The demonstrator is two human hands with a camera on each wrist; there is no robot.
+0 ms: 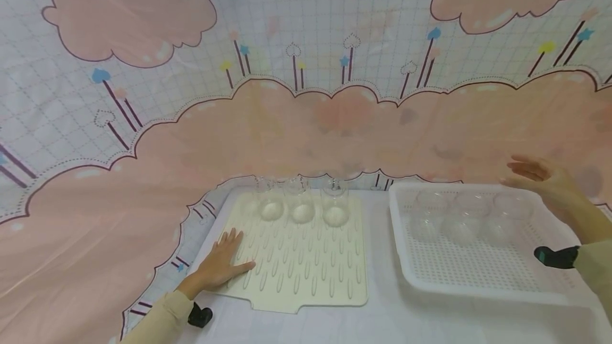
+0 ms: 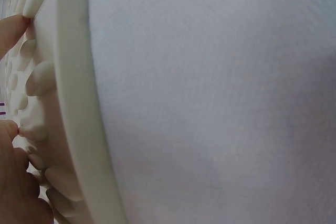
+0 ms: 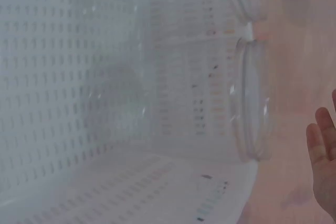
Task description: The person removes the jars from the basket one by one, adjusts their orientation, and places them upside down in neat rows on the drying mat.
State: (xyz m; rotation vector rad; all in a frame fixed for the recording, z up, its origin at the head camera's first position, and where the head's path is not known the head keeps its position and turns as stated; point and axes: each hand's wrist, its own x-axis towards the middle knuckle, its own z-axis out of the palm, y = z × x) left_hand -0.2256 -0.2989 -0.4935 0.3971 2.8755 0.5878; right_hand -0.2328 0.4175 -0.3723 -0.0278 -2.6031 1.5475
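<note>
My left hand (image 1: 222, 261) rests with spread fingers on the left side of a cream ridged drainboard (image 1: 330, 285). In the left wrist view, fingertips (image 2: 14, 31) touch the raised ridges beside the drainboard's rim (image 2: 79, 93). Three clear jars stand along its back: a left jar (image 1: 271, 209), a middle jar (image 1: 302, 211) and a right jar (image 1: 336, 214). My right hand (image 1: 542, 179) hovers over the back right corner of a white perforated basket (image 1: 406, 264), fingers loosely bent, nothing held. Nearest to it inside the basket is an upright clear jar (image 3: 252, 103).
Two more clear jars, a left one (image 1: 427, 222) and a middle one (image 1: 464, 222), stand in a row with it at the basket's back. A white cloth (image 1: 382, 323) covers the table. Behind hangs a pink and white patterned curtain (image 1: 268, 126).
</note>
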